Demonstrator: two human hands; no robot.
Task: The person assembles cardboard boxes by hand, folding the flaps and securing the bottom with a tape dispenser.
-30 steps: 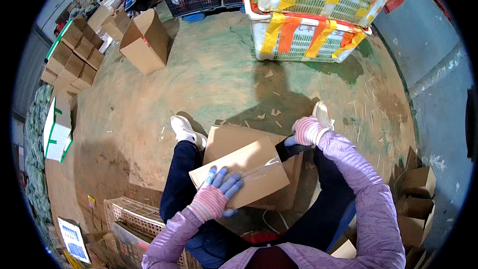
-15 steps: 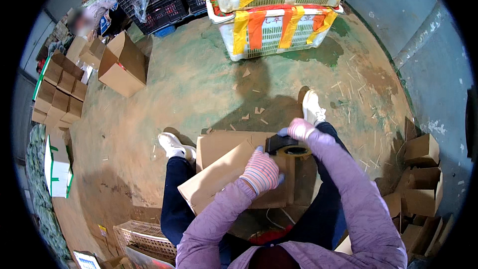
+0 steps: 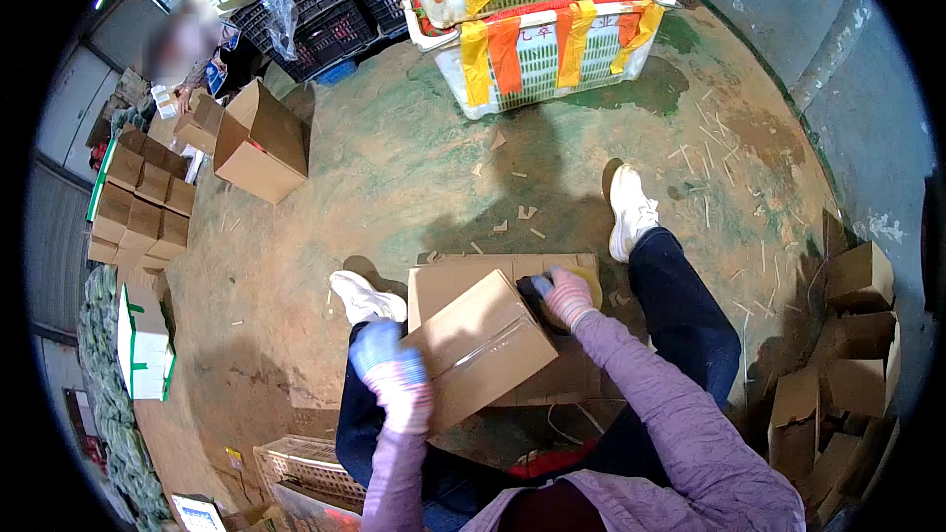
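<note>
Small brown carton (image 3: pixel 480 350) lay askew over a larger cardboard box (image 3: pixel 455 278), between the wearer's legs, a shiny tape strip (image 3: pixel 488 343) along its top seam. Right hand (image 3: pixel 570 298) was curled around a dark tape dispenser (image 3: pixel 533 305) with a yellowish roll (image 3: pixel 593 284), just beside the carton's right end. Left hand (image 3: pixel 392 374) was at the carton's left end, but motion blur hid the fingers: couldn't tell whether they were spread or bunched, or whether they pressed on the cardboard. Main risk, in my judgement: the carton pivoting or sliding on the box below, since it sat crooked and the left hand's hold looked doubtful; a sideways push from the dispenser would have been enough. Second: tape running off-line or wrinkling over the end edge, if the dispenser was drawn at a slant to the seam. Third: the dispenser's cutting edge, if it had one, snagging the right glove or scoring the cardboard, as hand, tool and carton end were so close together. Minor: cardboard scraps (image 3: pixel 503 227) lay loose on the floor beyond the box, and a bit could have stuck to any exposed adhesive.
</note>
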